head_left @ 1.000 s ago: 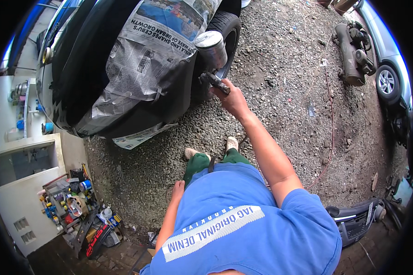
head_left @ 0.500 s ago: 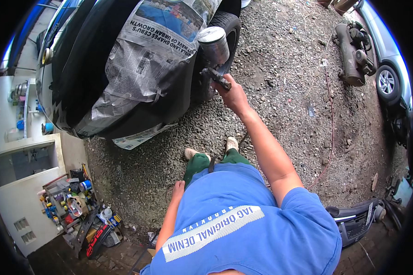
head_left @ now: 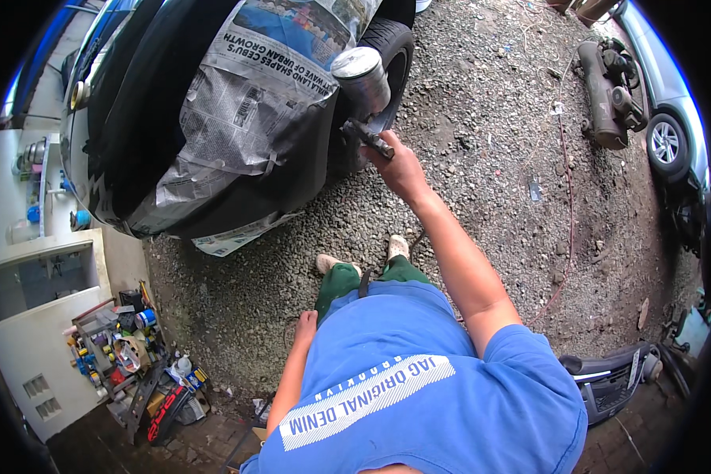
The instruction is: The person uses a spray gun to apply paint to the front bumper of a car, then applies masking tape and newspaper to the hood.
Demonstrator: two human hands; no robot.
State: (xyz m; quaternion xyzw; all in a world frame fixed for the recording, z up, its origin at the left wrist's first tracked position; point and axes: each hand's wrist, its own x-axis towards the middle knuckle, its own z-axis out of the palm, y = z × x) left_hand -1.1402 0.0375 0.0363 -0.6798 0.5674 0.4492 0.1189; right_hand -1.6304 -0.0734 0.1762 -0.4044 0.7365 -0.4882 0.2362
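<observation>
At twelve o'clock, the right hand [head_left: 403,172] grips the spray gun [head_left: 368,139] near the wheel [head_left: 403,71], its silver cup [head_left: 362,80] leaning. The left hand [head_left: 306,325], at seven o'clock, looks curled; I can't tell if it holds anything. Tipping the cup more could make it drip. At eleven o'clock, blowing air might lift the wrinkly newspaper [head_left: 233,122].

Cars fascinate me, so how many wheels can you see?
2: a black-tyred wheel partly behind the silver metal spray-gun cup, and a silver-spoked wheel on the pale blue car, far right. Others may be hidden.
</observation>
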